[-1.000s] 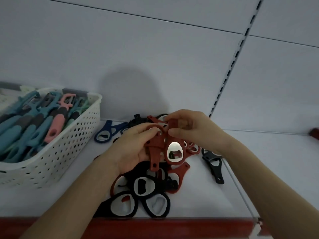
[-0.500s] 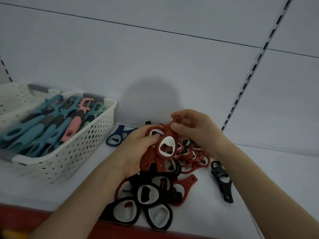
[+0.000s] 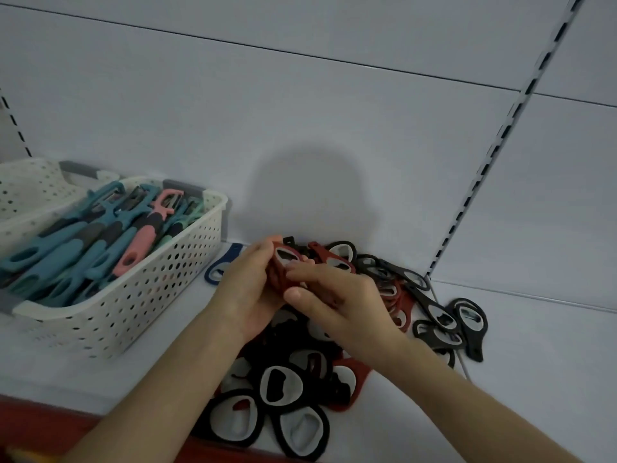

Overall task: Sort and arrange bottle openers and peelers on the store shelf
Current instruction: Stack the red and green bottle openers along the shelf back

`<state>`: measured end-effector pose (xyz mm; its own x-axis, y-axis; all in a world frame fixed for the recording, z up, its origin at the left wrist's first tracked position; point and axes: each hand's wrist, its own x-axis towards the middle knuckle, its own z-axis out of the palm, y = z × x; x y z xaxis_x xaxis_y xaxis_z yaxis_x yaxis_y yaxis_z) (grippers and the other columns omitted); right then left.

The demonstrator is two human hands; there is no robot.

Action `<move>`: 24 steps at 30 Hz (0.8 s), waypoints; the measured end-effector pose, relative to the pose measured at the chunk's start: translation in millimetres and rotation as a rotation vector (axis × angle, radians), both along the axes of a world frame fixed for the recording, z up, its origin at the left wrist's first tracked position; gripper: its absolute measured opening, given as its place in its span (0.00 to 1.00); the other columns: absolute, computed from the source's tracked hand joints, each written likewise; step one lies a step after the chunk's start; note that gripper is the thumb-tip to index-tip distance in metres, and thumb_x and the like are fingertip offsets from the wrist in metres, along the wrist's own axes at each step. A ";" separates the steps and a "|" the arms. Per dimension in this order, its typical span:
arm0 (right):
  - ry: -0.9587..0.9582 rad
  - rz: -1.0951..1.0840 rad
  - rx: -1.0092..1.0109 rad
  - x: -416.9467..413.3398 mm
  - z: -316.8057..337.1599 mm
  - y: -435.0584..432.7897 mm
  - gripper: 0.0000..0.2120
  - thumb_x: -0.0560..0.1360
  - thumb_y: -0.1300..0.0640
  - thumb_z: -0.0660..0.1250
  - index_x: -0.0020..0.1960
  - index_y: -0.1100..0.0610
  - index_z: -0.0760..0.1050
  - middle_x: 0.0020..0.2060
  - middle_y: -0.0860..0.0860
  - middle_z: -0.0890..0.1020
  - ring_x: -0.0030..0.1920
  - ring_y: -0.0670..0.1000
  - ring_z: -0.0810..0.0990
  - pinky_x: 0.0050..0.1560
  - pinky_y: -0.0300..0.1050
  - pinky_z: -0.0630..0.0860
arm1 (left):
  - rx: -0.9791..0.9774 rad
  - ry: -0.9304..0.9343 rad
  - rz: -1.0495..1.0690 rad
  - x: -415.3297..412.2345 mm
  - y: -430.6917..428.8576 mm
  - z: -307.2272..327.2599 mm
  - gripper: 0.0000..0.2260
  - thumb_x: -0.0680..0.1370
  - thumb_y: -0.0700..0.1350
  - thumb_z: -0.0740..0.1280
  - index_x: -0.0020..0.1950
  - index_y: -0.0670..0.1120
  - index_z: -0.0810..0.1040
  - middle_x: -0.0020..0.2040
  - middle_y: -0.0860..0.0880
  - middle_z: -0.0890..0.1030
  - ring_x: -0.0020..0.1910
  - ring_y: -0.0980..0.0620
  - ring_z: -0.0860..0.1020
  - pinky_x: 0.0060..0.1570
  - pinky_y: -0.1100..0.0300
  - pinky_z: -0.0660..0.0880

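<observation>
A white perforated plastic basket with grey handles (image 3: 133, 295) is located on the white shelf surface (image 3: 534, 362), at 9 o'clock from the hands. It is filled with teal-handled peelers (image 3: 66, 255), and one pink-handled peeler (image 3: 143, 242) is laid among them. A second white perforated basket (image 3: 30, 188) is positioned at 10 o'clock from the first, touching it. A single dark blue bottle opener (image 3: 222, 265) is laid flat on the shelf between the filled basket and the left hand (image 3: 247, 289). A stack of red bottle openers with metal inserts (image 3: 283, 262) is grasped in the left hand, with the fingers curled round it, and is held above the shelf at centre. The same stack is pinched by the right hand (image 3: 337, 305) between thumb and forefinger, from 4 o'clock. A loose pile of black and red openers (image 3: 283, 389) is spread on the shelf at 6 o'clock from the hands, up to the front edge. Further black openers (image 3: 444, 319) are scattered at 3 o'clock, near the foot of a slotted shelf upright (image 3: 494, 155)
</observation>
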<state>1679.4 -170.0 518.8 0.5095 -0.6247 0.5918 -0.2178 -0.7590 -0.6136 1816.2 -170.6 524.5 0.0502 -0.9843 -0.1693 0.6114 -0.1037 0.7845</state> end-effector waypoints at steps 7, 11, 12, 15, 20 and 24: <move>0.016 -0.264 0.107 -13.0 9.9 -30.6 0.08 0.76 0.57 0.64 0.51 0.58 0.80 0.43 0.46 0.82 0.41 0.42 0.79 0.43 0.27 0.73 | 0.002 -0.057 0.103 3.9 -0.3 1.5 0.10 0.82 0.45 0.55 0.54 0.46 0.75 0.39 0.42 0.82 0.34 0.50 0.82 0.28 0.59 0.78; 0.693 -0.422 0.140 -37.8 -0.1 -56.7 0.20 0.72 0.43 0.67 0.59 0.54 0.76 0.50 0.49 0.78 0.47 0.46 0.75 0.45 0.35 0.71 | 0.038 -0.047 0.108 10.4 -0.3 2.0 0.10 0.81 0.45 0.59 0.60 0.47 0.75 0.42 0.41 0.80 0.35 0.48 0.81 0.29 0.59 0.78; 0.764 -0.426 0.160 -39.6 -2.1 -57.6 0.21 0.71 0.43 0.67 0.59 0.53 0.75 0.51 0.49 0.77 0.49 0.48 0.75 0.47 0.39 0.72 | 0.042 -0.037 0.102 10.1 0.1 2.2 0.09 0.80 0.46 0.59 0.57 0.47 0.76 0.40 0.41 0.80 0.35 0.48 0.81 0.31 0.59 0.78; 0.768 -0.486 0.091 -37.9 1.4 -54.2 0.12 0.74 0.51 0.66 0.54 0.55 0.76 0.49 0.53 0.79 0.48 0.52 0.77 0.46 0.44 0.72 | 0.035 -0.026 0.090 6.9 0.6 1.2 0.11 0.80 0.51 0.58 0.50 0.47 0.77 0.39 0.43 0.80 0.36 0.49 0.80 0.36 0.56 0.77; 0.777 -0.492 0.033 -41.9 0.5 -52.9 0.12 0.78 0.54 0.60 0.56 0.59 0.76 0.50 0.54 0.79 0.51 0.54 0.77 0.50 0.46 0.72 | -0.028 -0.099 0.055 -0.2 1.0 -0.4 0.09 0.80 0.48 0.59 0.57 0.48 0.75 0.38 0.43 0.80 0.34 0.50 0.79 0.31 0.59 0.77; 0.747 -0.552 -0.010 -46.0 -6.3 -53.0 0.12 0.81 0.60 0.53 0.61 0.59 0.70 0.51 0.56 0.79 0.51 0.57 0.77 0.48 0.46 0.71 | -0.016 -0.117 0.005 -6.0 2.4 -2.5 0.08 0.80 0.45 0.59 0.55 0.48 0.75 0.37 0.43 0.83 0.35 0.50 0.82 0.32 0.58 0.79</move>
<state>1633.3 -222.9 512.5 0.3926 -0.8888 0.2365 -0.8859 -0.4345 -0.1624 1810.2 -168.2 522.0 0.0733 -0.9865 -0.1463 0.5161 -0.0880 0.8520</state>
